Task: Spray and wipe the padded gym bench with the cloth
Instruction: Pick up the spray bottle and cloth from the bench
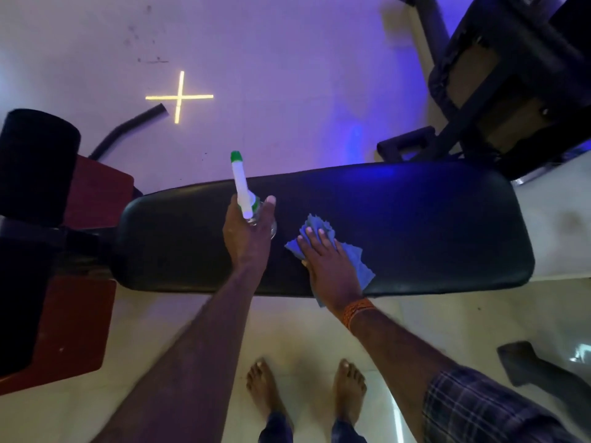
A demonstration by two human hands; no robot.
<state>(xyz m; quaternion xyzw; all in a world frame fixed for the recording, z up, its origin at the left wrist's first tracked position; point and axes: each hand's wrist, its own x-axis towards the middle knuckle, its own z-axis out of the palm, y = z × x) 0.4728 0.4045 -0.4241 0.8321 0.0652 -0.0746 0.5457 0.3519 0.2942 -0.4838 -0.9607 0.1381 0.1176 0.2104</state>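
Here we see our left hand (248, 233) closed round the spray bottle (242, 187) (nozzle away from us) over the bench (415, 219) middle, right hand (326, 260) flat, fingers spread, pressing the cloth (355, 260) near the bench's front edge.

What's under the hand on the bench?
A blue cloth lies under the right hand, pressed flat on the black bench. The cloth's middle is covered by the hand.

A gym, probably a small one: a black padded bench (399, 219) on pale tiled floor (287, 75), dark exercise machine frames (499, 91) beside it, under purple-blue lighting.
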